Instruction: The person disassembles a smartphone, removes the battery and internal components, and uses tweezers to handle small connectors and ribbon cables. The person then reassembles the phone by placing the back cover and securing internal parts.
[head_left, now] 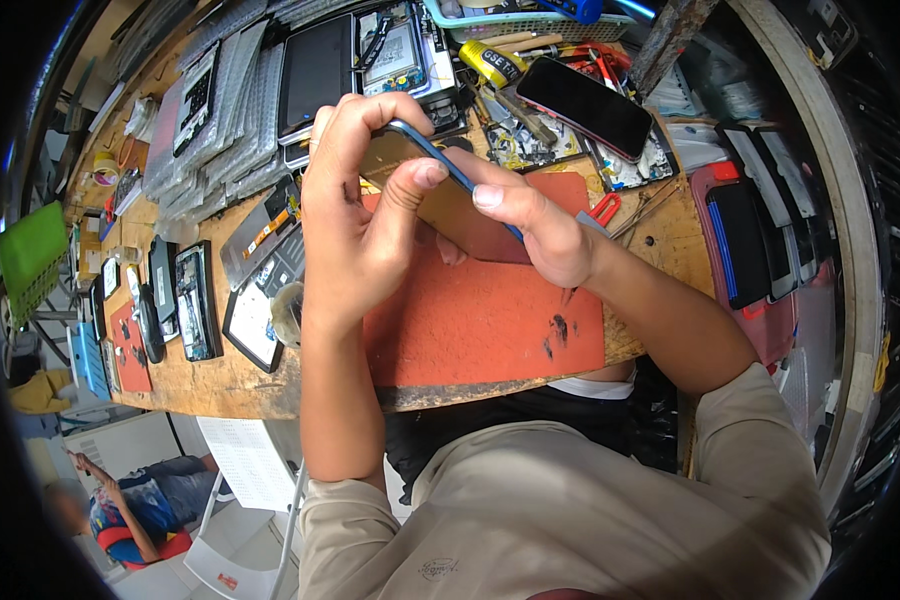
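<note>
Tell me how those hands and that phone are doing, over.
Left hand and right hand: gripping phone. Phone: tilted above orange mat. In the way: left thumb partly covering its face.

held phone [475, 232]: glossy, smooth | mat [470, 330]: matt, scuffed | bench [235, 388]: worn wood | bubble-wrap stack [258, 122]: shiny plastic

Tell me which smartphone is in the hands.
The blue-edged smartphone, held between the left hand and right hand. The black-screened smartphone beyond the right hand lies untouched, as does the opened phone at far left.
</note>
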The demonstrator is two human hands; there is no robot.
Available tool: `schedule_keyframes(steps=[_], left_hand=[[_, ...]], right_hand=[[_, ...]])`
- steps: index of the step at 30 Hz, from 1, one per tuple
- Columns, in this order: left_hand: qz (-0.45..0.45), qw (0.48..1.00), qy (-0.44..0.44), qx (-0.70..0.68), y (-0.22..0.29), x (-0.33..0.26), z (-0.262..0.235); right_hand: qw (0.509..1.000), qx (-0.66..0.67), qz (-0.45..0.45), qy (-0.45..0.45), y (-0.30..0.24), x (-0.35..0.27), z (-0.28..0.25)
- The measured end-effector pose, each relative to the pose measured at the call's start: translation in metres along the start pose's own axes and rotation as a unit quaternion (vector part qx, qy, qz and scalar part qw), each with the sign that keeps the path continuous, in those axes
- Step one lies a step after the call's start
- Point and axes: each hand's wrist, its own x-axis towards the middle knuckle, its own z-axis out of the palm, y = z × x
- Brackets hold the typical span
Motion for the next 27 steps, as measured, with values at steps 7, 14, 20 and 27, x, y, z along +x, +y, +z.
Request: schedule_keyframes(steps=[7, 14, 20, 27], left_hand=[[-0.021, 0.999, 0.017, -0.022, 0.002, -0.003, 0.002], [0.029, 0.998, 0.037, 0.037, 0.006, 0.011, 0.0], [0.074, 0.976, 0.167, 0.118, 0.065, 0.005, -0.092], [-0.186, 0.949, 0.219, 0.13, 0.074, -0.095, -0.128]], right_hand=[[1.0, -0.003, 0.002, 0.009, 0.001, 0.0, 0.002], [0.998, 0.064, 0.018, 0.005, 0.001, -0.003, 0.001], [0.987, 0.157, 0.001, -0.011, 0.002, -0.003, -0.012], [0.995, 0.091, -0.03, 0.027, 0.0, -0.005, -0.013]])
